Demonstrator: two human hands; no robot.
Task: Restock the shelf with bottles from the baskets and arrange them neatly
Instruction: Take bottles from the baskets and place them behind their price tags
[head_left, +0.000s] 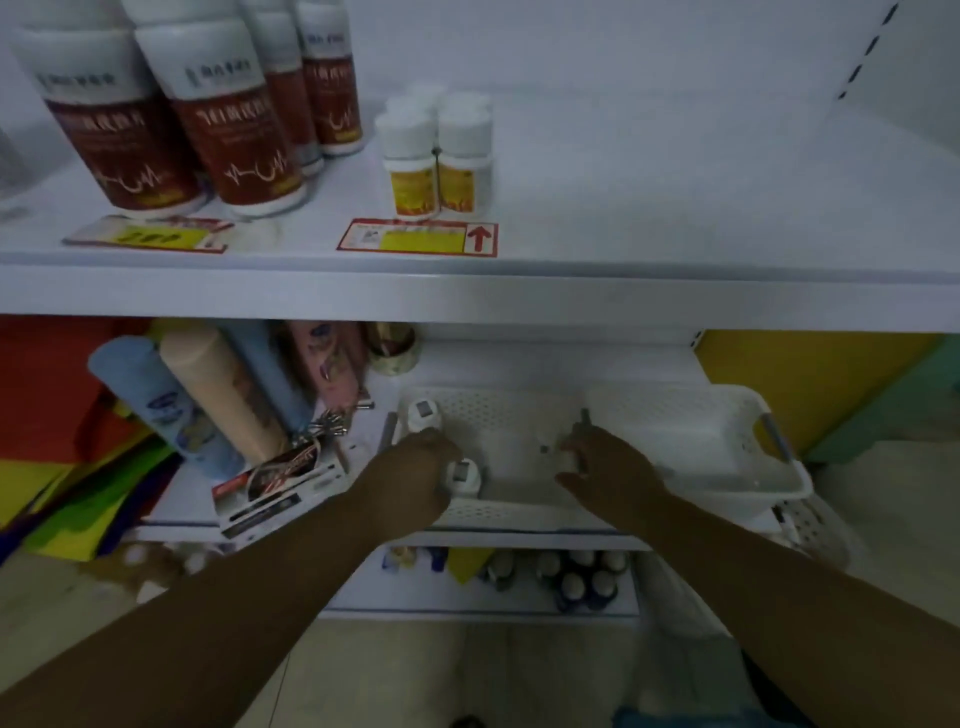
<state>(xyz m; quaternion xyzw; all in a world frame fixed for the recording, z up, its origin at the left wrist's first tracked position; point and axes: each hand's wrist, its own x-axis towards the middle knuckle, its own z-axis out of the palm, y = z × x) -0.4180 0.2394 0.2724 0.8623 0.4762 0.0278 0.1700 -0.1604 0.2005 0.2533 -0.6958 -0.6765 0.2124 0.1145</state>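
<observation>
Left hand beside white bottle

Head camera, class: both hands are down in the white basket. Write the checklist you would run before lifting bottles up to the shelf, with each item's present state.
1. Left hand grips a white-capped bottle: cannot tell, hand covers it.
2. Right hand holds a bottle: cannot tell, blurred.
3. Free space on upper shelf beside the small yellow-label bottles: ok.
4. Shelved bottles upright: ok.
5. Another bottle left in white basket: ok.
6. Second basket has bottles: cannot tell.
</observation>
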